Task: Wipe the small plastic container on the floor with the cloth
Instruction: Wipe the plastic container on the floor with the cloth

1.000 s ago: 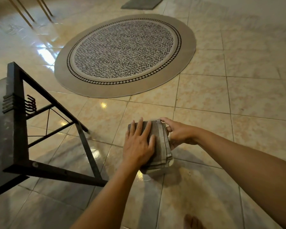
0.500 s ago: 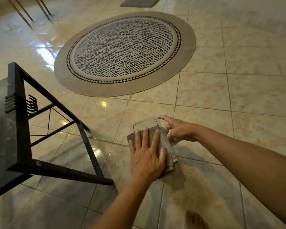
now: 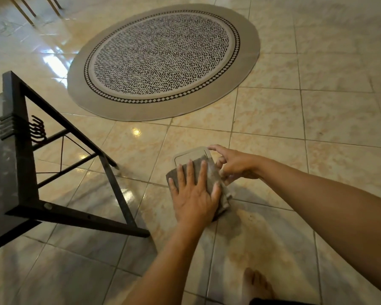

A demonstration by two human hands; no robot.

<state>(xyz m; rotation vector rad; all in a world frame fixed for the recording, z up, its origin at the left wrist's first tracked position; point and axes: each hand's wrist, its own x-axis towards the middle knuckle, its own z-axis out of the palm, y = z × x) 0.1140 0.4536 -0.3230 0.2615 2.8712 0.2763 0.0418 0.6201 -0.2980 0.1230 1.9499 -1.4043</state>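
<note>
From the head camera, the small clear plastic container (image 3: 193, 155) lies on the tiled floor (image 3: 317, 119), near the middle of the scene, to the right of a dark metal-framed table (image 3: 20, 164) and nearer than a round patterned rug (image 3: 163, 62). A grey cloth (image 3: 213, 179) covers its near part; only the far end shows bare. The left hand (image 3: 194, 194) lies flat with fingers spread, pressing the cloth down on the container. The right hand (image 3: 233, 164) is half curled at the container's right edge, fingertips touching it, steadying rather than gripping. The container looks light, thin and stiff, and likely to slide on the glossy tiles, so bracing it by the side rim while rubbing the top seems wise. A bare foot (image 3: 256, 285) shows at the near edge.
</note>
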